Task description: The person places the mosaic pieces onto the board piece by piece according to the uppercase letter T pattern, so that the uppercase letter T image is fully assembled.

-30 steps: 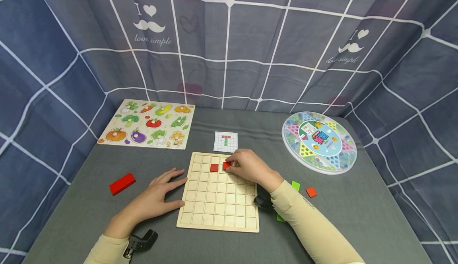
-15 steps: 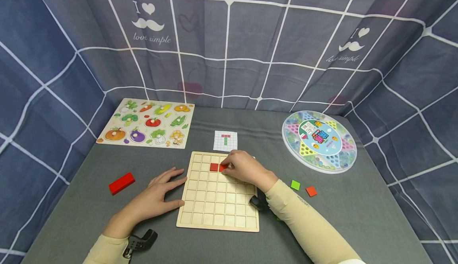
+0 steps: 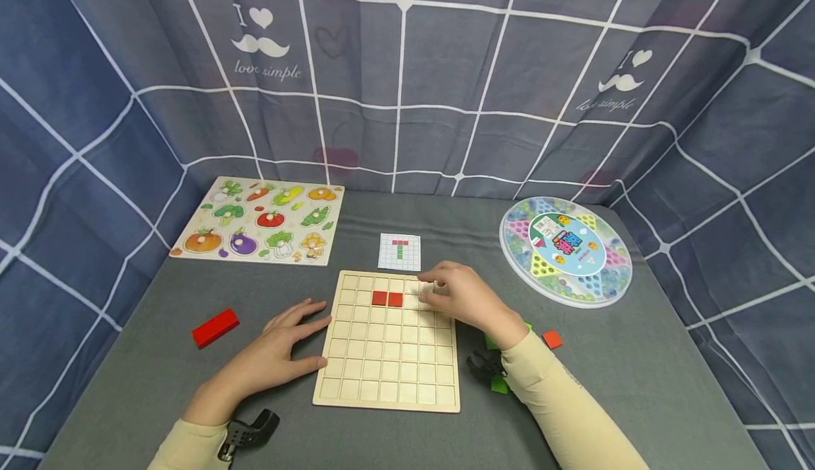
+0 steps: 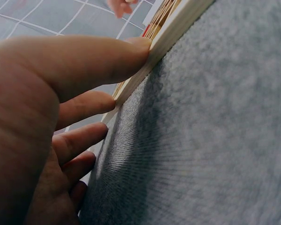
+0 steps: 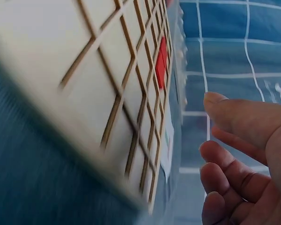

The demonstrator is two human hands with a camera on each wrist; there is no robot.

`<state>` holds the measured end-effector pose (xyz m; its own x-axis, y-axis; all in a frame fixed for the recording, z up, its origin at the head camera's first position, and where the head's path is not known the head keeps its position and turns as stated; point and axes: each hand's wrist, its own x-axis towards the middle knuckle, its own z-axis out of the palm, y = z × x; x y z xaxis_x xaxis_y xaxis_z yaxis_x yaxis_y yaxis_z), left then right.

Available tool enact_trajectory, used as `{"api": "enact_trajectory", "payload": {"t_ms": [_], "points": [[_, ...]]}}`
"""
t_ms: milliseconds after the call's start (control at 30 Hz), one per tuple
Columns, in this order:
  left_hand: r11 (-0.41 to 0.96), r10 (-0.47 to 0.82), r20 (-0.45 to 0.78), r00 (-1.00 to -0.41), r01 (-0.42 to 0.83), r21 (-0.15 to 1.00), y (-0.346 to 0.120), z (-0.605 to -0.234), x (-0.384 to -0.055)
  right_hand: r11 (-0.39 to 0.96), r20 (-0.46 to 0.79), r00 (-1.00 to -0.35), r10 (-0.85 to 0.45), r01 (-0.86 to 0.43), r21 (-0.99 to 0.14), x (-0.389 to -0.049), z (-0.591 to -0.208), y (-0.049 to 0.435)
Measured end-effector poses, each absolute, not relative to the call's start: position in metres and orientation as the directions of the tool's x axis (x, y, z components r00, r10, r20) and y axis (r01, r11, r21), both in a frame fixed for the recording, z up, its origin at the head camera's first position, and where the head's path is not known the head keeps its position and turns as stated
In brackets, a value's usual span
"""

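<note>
A square wooden grid board point(image 3: 382, 357) lies in the middle of the table. Two red square tiles point(image 3: 395, 300) sit side by side in neighbouring cells near its far edge. My right hand point(image 3: 467, 300) hovers over the board's upper right part, thumb and fingers apart, nothing between them; the right wrist view shows the red tiles point(image 5: 160, 65) away from the fingertips. Along the board's left edge my left hand point(image 3: 276, 350) rests with extended fingers, and the left wrist view shows its thumb point(image 4: 98, 61) against the board's side point(image 4: 171, 42).
Behind the board lies a small grid card point(image 3: 400, 251) with a red and green T pattern. A vegetable puzzle point(image 3: 293, 240) is at back left, a round game board point(image 3: 567, 289) at back right. A red block point(image 3: 215, 328), an orange-red tile point(image 3: 552, 340) and green tiles point(image 3: 499, 384) flank the board.
The right hand set the second red tile into the cell beside the first, let go of it and drew away to the right. The left hand stays at the board's edge.
</note>
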<state>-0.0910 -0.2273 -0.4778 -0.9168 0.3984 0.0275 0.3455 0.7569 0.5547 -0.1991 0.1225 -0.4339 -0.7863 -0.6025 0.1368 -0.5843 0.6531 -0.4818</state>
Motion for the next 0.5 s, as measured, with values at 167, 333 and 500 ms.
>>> {"api": "enact_trajectory", "payload": {"t_ms": [167, 333, 500], "points": [[0.756, 0.397, 0.027, -0.918, 0.343, 0.557, -0.227, -0.478, -0.091, 0.688, 0.159, -0.829, -0.536, -0.538, -0.487, -0.191, -0.431, 0.157], [0.757, 0.392, 0.019, -0.92, 0.334, 0.562, -0.227, -0.477, -0.091, 0.727, 0.178, -0.866, -0.468, -0.492, -0.479, -0.181, -0.428, 0.193], [0.755, 0.396, 0.029, -0.918, 0.343, 0.558, -0.227, -0.478, -0.091, 0.763, 0.183, -0.893, -0.41, -0.446, -0.468, -0.172, -0.428, 0.23]]}}
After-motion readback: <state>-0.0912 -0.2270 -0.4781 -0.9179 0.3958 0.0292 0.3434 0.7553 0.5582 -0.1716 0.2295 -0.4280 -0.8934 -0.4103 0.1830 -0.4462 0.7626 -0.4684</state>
